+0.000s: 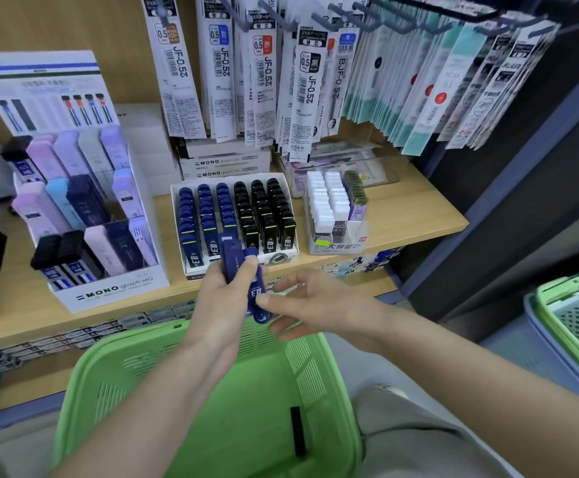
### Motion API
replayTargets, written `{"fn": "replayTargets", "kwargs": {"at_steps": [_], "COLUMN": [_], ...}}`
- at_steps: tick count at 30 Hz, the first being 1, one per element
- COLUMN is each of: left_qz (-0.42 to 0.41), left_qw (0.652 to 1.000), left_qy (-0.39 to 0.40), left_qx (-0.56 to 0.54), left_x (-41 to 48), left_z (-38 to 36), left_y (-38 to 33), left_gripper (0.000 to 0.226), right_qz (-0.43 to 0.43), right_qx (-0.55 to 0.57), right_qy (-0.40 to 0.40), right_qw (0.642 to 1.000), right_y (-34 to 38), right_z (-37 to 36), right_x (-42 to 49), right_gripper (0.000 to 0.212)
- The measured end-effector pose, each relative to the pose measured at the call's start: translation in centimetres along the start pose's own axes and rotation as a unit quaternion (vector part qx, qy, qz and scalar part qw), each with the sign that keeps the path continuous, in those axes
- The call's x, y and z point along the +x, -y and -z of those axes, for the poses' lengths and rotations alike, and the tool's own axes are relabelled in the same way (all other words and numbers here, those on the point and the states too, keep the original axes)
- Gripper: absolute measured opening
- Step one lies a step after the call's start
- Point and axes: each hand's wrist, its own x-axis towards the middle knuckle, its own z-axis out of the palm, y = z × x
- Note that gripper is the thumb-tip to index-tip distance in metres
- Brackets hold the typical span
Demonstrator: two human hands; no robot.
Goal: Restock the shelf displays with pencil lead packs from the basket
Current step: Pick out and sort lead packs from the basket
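Observation:
My left hand (224, 298) grips a bunch of blue pencil lead packs (238, 267) just in front of the white display box (293, 251), whose rows hold blue packs on the left and black packs on the right. My right hand (310, 305) pinches the lower end of one blue pack (257, 300) from that bunch. Below both hands sits the green basket (108, 357), with a single black pack (297, 431) lying on its floor.
A tiered MONO graph MG display (108, 288) stands at the left of the wooden shelf (419, 215). A box of white lead packs (332, 246) stands to the right. Refill packs (308, 91) hang on hooks above. Another green basket (570, 305) is at far right.

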Motion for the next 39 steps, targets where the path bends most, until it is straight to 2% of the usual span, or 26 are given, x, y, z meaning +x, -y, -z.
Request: {"fn": "replayTargets", "kwargs": {"at_steps": [4, 7, 9, 11, 13, 16, 19, 21, 24, 27, 29, 32, 34, 39], "left_qz": [-0.016, -0.022, -0.011, 0.002, 0.015, 0.058, 0.092, 0.095, 0.075, 0.008, -0.027, -0.074, -0.099, -0.110], "left_qw": [1.000, 1.000, 1.000, 1.000, 0.999, 0.995, 0.987, 0.988, 0.994, 0.999, 0.998, 0.992, 0.987, 0.983], "left_qy": [-0.013, -0.019, -0.018, -0.020, -0.026, -0.027, -0.008, 0.011, 0.020, 0.013, 0.005, -0.005, -0.003, 0.016], "left_qx": [-0.013, -0.012, -0.008, 0.004, -0.011, -0.082, -0.128, -0.124, -0.075, 0.029, 0.063, 0.104, 0.123, 0.146], "left_x": [-0.5, -0.8, -0.9, -1.0, -1.2, -1.6, -2.0, -2.4, -2.8, -3.0, -2.8, -2.4, -2.2, -1.6], "left_z": [0.6, 1.5, 2.4, 3.4, 4.4, 6.1, 7.6, 8.3, 9.3, 10.5, 11.3, 12.1, 12.5, 13.3], "left_y": [-0.1, -0.2, -0.1, -0.2, -0.4, -1.3, -2.3, -2.9, -3.2, -2.9, -2.8, -3.0, -3.2, -3.5], "left_gripper": [0.010, 0.009, 0.013, 0.018, 0.020, 0.019, 0.026, 0.025, 0.017, 0.017, 0.020, 0.015, 0.009, 0.008], "right_qz": [0.010, 0.021, 0.035, 0.090, 0.166, 0.244, 0.291, 0.300, 0.300, 0.267, 0.224, 0.121, 0.080, 0.115], "right_qx": [0.018, -0.007, -0.019, -0.085, -0.211, -0.361, -0.437, -0.453, -0.412, -0.263, -0.157, -0.008, 0.025, 0.004], "right_qy": [0.023, 0.038, 0.013, -0.039, -0.099, -0.125, -0.125, -0.122, -0.127, -0.137, -0.129, -0.069, -0.033, -0.041], "right_qw": [1.000, 0.999, 0.999, 0.992, 0.958, 0.891, 0.842, 0.830, 0.851, 0.917, 0.953, 0.990, 0.996, 0.993], "right_y": [-0.3, -0.3, -0.2, 0.0, 0.3, 0.8, 1.3, 1.6, 2.1, 2.9, 3.4, 3.7, 3.8, 4.3], "right_z": [-0.8, -1.5, -2.1, -2.5, -2.5, -2.6, -3.1, -3.4, -4.1, -4.8, -5.3, -6.1, -6.5, -6.6], "right_x": [-0.1, 0.0, 0.1, 0.3, 0.2, 0.0, 0.2, 0.3, 0.4, 0.7, 1.1, 1.8, 2.0, 2.6], "right_gripper": [0.006, 0.006, 0.012, 0.014, 0.013, 0.010, 0.007, 0.011, 0.006, 0.027, 0.032, 0.024, 0.025, 0.013]}}
